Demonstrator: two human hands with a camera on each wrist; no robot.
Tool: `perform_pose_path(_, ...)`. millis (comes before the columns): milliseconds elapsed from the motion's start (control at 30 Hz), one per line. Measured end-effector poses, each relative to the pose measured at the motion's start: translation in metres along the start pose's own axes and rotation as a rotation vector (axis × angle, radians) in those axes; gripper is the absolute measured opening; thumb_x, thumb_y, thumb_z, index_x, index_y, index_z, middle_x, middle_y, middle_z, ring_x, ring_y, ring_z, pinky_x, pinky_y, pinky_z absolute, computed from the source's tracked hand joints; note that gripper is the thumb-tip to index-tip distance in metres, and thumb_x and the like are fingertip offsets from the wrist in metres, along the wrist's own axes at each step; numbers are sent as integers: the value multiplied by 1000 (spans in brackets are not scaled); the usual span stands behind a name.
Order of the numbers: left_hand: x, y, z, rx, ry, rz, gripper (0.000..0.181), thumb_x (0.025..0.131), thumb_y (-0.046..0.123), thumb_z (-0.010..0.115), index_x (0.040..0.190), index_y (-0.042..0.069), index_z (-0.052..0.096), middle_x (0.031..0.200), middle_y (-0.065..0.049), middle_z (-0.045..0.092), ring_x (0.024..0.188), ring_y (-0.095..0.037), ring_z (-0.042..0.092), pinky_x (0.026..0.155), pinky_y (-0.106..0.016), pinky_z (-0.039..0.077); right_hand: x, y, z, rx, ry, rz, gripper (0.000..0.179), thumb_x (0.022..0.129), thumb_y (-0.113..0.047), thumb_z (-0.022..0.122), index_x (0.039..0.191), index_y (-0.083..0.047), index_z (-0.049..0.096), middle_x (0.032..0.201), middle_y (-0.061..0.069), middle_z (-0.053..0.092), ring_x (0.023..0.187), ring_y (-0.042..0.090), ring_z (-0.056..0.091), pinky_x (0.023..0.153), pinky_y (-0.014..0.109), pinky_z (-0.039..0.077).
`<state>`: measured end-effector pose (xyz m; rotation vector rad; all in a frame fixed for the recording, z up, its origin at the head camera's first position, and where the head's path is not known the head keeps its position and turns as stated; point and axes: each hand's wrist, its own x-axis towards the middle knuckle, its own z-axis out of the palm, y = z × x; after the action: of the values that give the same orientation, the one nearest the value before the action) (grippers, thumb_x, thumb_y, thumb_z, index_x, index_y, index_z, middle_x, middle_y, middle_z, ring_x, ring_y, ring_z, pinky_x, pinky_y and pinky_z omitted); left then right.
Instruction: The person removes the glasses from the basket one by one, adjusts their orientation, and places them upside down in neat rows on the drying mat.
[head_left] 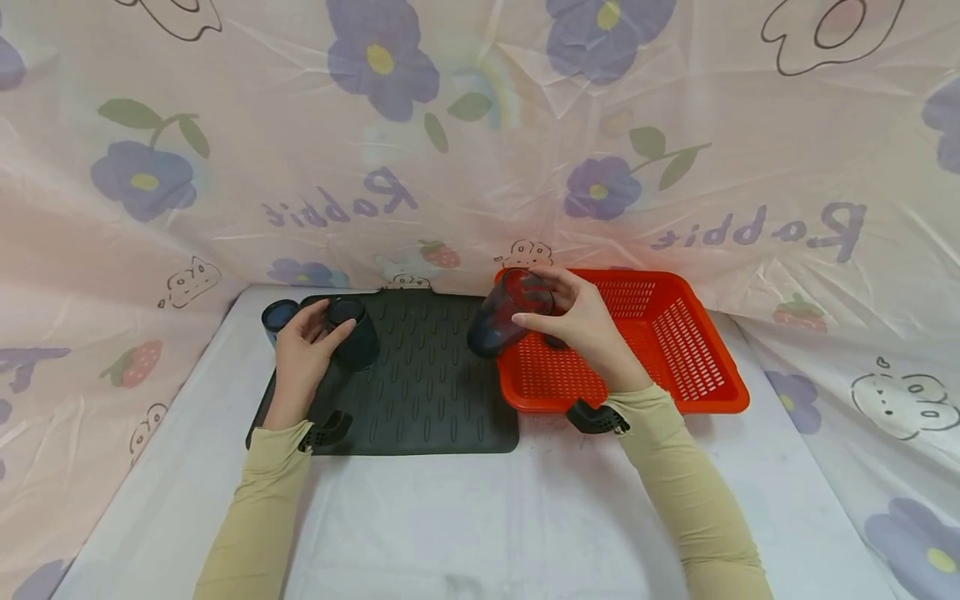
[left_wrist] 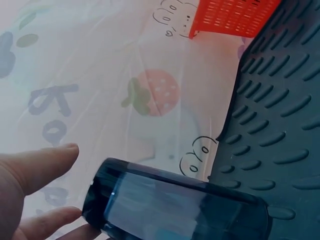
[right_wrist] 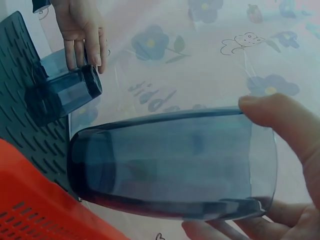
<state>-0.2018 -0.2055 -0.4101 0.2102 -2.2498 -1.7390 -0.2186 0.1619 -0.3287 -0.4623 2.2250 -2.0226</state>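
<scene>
My right hand (head_left: 573,317) grips a tall dark blue-grey tinted glass (head_left: 498,321) near its rim, thumb on one side and fingers on the other. The glass tilts over the red basket's left edge and the mat's right side. At the mat's back left stands a second tinted glass (head_left: 356,337). My left hand (head_left: 303,354) is at that glass's top, its fingertips right at the rim and its thumb (left_wrist: 52,162) apart from the glass in the left wrist view. Just left of this hand is a third tinted glass (head_left: 279,314), partly hidden.
A dark ribbed drying mat (head_left: 427,392) lies on the white table (head_left: 450,517). To its right stands a red perforated basket (head_left: 697,350), with a small dark object (head_left: 555,342) partly visible inside. A printed curtain (head_left: 480,150) hangs behind the table.
</scene>
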Motion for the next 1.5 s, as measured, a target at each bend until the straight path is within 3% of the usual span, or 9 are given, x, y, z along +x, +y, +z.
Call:
perform_pose_path(300, -17, 11, -5, -20, -38, -38, 69, 87, 32, 72, 145, 10, 42, 146, -11, 41, 134, -25, 38, 106, -42, 37, -1, 4, 8, 17, 16, 8, 66, 77, -14, 82, 136, -13, 50, 127, 9, 57, 111, 26, 59, 74, 31, 56)
perform_pose_path(567, -32, 21, -5, -15, -93, -16, 66, 90, 31, 69, 145, 9, 41, 147, -10, 40, 134, -25, 38, 106, -42, 37, -1, 14, 13, 79, 26, 2, 63, 80, -12, 80, 134, -10, 49, 128, 12, 55, 109, 26, 59, 82, 31, 53)
perform_pose_path(767, -44, 31, 4, -27, -156, 11, 60, 93, 34, 64, 143, 8, 44, 143, -11, 44, 130, -25, 43, 106, -47, 35, -1, 17, 18, 97, 51, 43, 61, 82, -13, 78, 134, -10, 48, 130, 13, 52, 112, 25, 57, 84, 31, 53)
perform_pose_path(1100, -53, 36, 27, -212, -353, -32, 53, 98, 34, 56, 141, 6, 45, 141, -11, 47, 127, -26, 47, 102, -37, 42, -3, 18, 26, 164, 30, 65, 57, 85, -11, 74, 134, -9, 45, 130, 14, 51, 112, 25, 57, 85, 32, 53)
perform_pose_path(1367, -54, 36, 42, -356, -444, -88, 55, 99, 34, 54, 141, 2, 41, 139, -15, 46, 128, -29, 45, 103, -39, 41, -4, 17, 30, 206, 7, 77, 60, 86, -9, 72, 137, -6, 41, 131, 13, 50, 109, 25, 58, 81, 35, 55)
perform_pose_path(1500, -55, 35, 51, -385, -476, -123, 55, 100, 34, 53, 143, 2, 39, 141, -17, 44, 129, -33, 43, 104, -41, 40, -6, 17, 33, 217, 6, 80, 57, 87, -8, 71, 136, -7, 42, 130, 14, 50, 109, 24, 58, 81, 35, 55)
